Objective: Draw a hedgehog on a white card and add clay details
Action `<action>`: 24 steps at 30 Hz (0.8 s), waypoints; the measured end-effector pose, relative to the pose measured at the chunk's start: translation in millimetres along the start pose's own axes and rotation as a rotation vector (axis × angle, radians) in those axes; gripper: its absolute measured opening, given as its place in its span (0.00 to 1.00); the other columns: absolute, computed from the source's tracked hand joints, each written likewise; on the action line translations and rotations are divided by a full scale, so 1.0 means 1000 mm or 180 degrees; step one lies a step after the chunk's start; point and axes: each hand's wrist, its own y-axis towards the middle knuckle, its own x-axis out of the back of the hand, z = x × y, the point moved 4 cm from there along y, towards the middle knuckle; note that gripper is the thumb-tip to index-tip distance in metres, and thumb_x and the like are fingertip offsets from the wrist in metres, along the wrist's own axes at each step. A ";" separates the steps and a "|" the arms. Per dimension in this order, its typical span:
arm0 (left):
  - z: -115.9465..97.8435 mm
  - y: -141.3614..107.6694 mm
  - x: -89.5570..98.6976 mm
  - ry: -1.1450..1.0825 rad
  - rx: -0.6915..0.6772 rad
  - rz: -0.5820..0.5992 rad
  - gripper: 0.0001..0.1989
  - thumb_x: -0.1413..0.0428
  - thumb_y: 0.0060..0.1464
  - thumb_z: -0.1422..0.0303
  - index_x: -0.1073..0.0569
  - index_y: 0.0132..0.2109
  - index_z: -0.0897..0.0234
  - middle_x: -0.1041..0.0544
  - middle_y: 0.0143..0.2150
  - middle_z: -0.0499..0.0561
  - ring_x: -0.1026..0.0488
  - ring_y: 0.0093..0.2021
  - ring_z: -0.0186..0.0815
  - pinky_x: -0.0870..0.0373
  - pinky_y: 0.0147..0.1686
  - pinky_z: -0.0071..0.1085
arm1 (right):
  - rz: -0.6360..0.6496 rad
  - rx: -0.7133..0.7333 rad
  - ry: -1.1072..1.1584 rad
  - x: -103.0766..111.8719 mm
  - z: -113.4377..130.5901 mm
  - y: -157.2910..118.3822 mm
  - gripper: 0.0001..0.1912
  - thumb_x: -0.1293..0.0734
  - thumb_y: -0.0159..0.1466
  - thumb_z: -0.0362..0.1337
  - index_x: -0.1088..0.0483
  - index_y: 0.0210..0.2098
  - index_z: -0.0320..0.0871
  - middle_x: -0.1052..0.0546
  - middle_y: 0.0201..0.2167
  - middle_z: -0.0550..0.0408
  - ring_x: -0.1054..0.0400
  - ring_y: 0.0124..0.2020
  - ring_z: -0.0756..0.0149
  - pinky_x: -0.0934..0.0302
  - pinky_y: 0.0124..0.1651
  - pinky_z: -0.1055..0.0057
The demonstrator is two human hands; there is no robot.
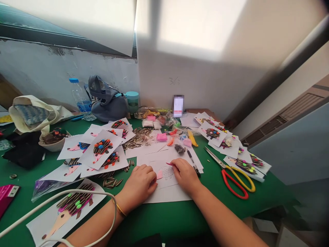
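Note:
A white sheet (164,193) lies in front of me with a pencil-drawn hedgehog (168,172) on it. Flat pink clay (159,175) covers the hedgehog's snout. My left hand (142,180) rests on the sheet at the left, fingers curled, the tips beside the pink clay; what they may hold is hidden. Pinched in my right hand (183,173), above the drawing's right side, is a thin magenta stick (169,164). A black pen (191,159) lies just right of that hand.
Finished hedgehog pictures lie left (102,147) and right (244,164). Sunflower seeds (111,182), clay packets (161,137) and a dark clay lump (179,149) surround the sheet. Red-and-yellow scissors (231,175) lie at right. A white cable (64,191) crosses my left forearm. A phone (178,105) stands behind.

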 end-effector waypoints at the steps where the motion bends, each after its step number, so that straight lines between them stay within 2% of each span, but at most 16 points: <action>1: 0.001 0.000 0.000 -0.0037 -0.0026 -0.0017 0.02 0.43 0.53 0.72 0.29 0.33 0.61 0.27 0.35 0.48 0.32 0.39 0.39 0.40 0.41 0.37 | -0.0010 -0.0007 0.0016 0.000 0.000 0.000 0.11 0.42 0.66 0.28 0.31 0.42 0.45 0.25 0.37 0.52 0.32 0.40 0.60 0.36 0.43 0.64; 3: 0.005 0.002 0.001 -0.0204 0.0027 -0.0088 0.03 0.45 0.54 0.73 0.29 0.35 0.61 0.26 0.34 0.48 0.31 0.38 0.38 0.39 0.40 0.36 | -0.0031 -0.0024 0.0066 0.000 -0.001 0.000 0.11 0.42 0.66 0.28 0.31 0.42 0.45 0.25 0.37 0.52 0.32 0.41 0.60 0.36 0.44 0.64; 6: 0.015 0.003 0.005 -0.0548 0.0344 -0.0368 0.04 0.48 0.58 0.72 0.29 0.38 0.61 0.25 0.34 0.48 0.29 0.36 0.36 0.35 0.38 0.34 | -0.0065 -0.0040 0.0154 0.000 -0.003 -0.001 0.12 0.42 0.66 0.28 0.31 0.43 0.45 0.25 0.38 0.51 0.32 0.42 0.60 0.36 0.45 0.63; 9: 0.022 0.003 0.009 -0.0704 0.0414 -0.0646 0.06 0.46 0.58 0.71 0.27 0.43 0.60 0.23 0.35 0.48 0.27 0.37 0.36 0.32 0.40 0.34 | -0.0112 -0.0016 0.0169 0.000 -0.004 -0.001 0.12 0.42 0.66 0.28 0.31 0.44 0.45 0.24 0.39 0.51 0.31 0.42 0.60 0.35 0.45 0.63; 13: 0.024 0.005 0.006 -0.0577 0.0258 -0.0505 0.02 0.42 0.55 0.71 0.23 0.35 0.61 0.23 0.34 0.50 0.26 0.38 0.37 0.31 0.39 0.35 | -0.0119 0.0029 0.0082 0.000 -0.003 -0.001 0.12 0.42 0.66 0.28 0.30 0.43 0.46 0.24 0.38 0.52 0.31 0.41 0.60 0.35 0.44 0.63; 16: 0.023 0.006 0.002 -0.0465 0.0014 -0.0417 0.03 0.43 0.56 0.71 0.23 0.35 0.61 0.21 0.41 0.52 0.26 0.44 0.40 0.30 0.45 0.38 | -0.0051 0.0035 -0.0051 0.000 -0.004 0.000 0.11 0.41 0.66 0.28 0.29 0.40 0.46 0.24 0.37 0.52 0.31 0.40 0.60 0.36 0.42 0.64; 18: 0.020 0.005 -0.001 -0.0417 -0.0219 -0.0342 0.05 0.46 0.59 0.71 0.25 0.37 0.60 0.22 0.48 0.52 0.28 0.52 0.42 0.34 0.54 0.45 | 0.0025 0.0059 -0.0183 0.000 -0.004 0.002 0.11 0.41 0.66 0.28 0.29 0.39 0.46 0.23 0.37 0.52 0.31 0.40 0.60 0.36 0.42 0.64; 20: 0.017 0.005 -0.004 -0.0355 -0.0325 -0.0219 0.07 0.49 0.61 0.73 0.27 0.39 0.60 0.22 0.50 0.51 0.29 0.55 0.41 0.42 0.60 0.51 | 0.0112 0.0072 -0.0341 -0.001 -0.005 0.004 0.11 0.40 0.66 0.27 0.29 0.39 0.46 0.23 0.37 0.52 0.30 0.40 0.60 0.36 0.43 0.63; 24: 0.010 0.003 -0.001 -0.0144 -0.0226 -0.0156 0.08 0.52 0.61 0.74 0.29 0.42 0.61 0.21 0.43 0.51 0.25 0.47 0.36 0.49 0.64 0.53 | 0.0196 0.0112 -0.0638 -0.006 -0.004 0.006 0.11 0.40 0.66 0.27 0.29 0.43 0.45 0.22 0.42 0.50 0.29 0.46 0.58 0.35 0.49 0.60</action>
